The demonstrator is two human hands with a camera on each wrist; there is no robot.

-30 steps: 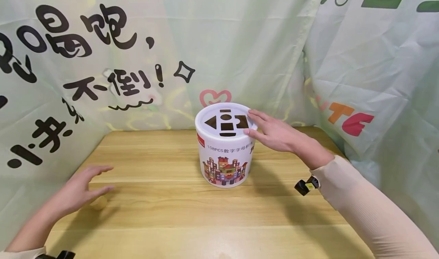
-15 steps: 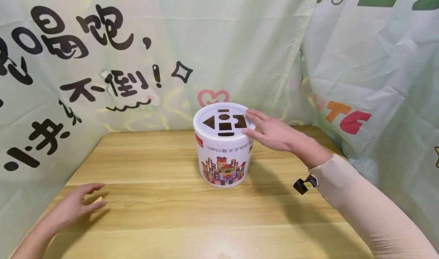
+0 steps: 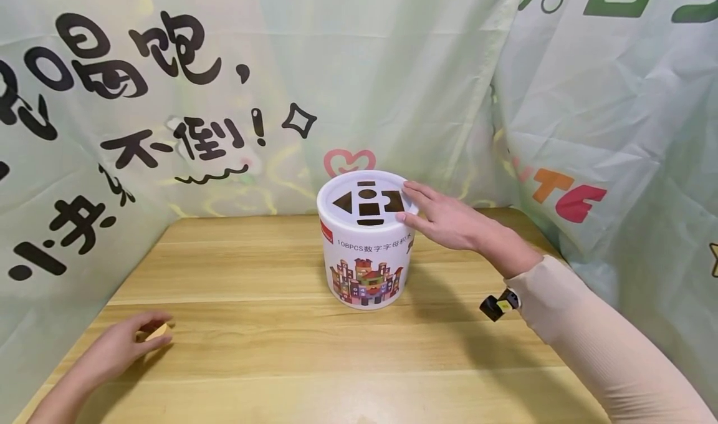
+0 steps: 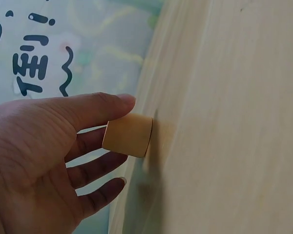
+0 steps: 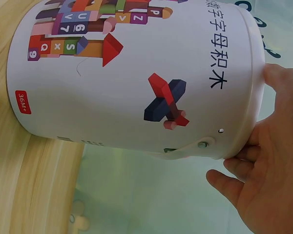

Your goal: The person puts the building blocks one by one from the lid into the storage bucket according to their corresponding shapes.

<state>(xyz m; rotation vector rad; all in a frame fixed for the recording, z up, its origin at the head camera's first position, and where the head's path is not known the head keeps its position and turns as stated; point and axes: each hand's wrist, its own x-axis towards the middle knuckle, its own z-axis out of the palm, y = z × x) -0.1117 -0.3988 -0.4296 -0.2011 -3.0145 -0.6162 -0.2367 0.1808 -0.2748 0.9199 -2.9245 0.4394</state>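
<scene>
My left hand [image 3: 114,346] is low at the left of the table, its thumb and fingers pinching a small yellow wooden block [image 3: 159,332]. In the left wrist view the block [image 4: 129,135] shows a smooth face with one curved edge. The thumb lies along its top, and the index finger is partly hidden behind it. Upright at the table's middle stands a white block bucket [image 3: 367,268], its lid cut with shaped holes. My right hand [image 3: 449,218] rests on the bucket's right rim, fingers extended. In the right wrist view thumb and fingers touch the rim [image 5: 256,97].
The wooden table [image 3: 252,361] extends around the bucket and ends at fabric curtains [image 3: 404,68] behind and at both sides. A pale handle [image 5: 190,146] is fixed to the bucket's side. A black wrist camera [image 3: 496,304] sits by the right sleeve.
My left hand has come down toward the table, and its thumb and fingers have closed on the yellow block. The right hand stays on the bucket's rim.
</scene>
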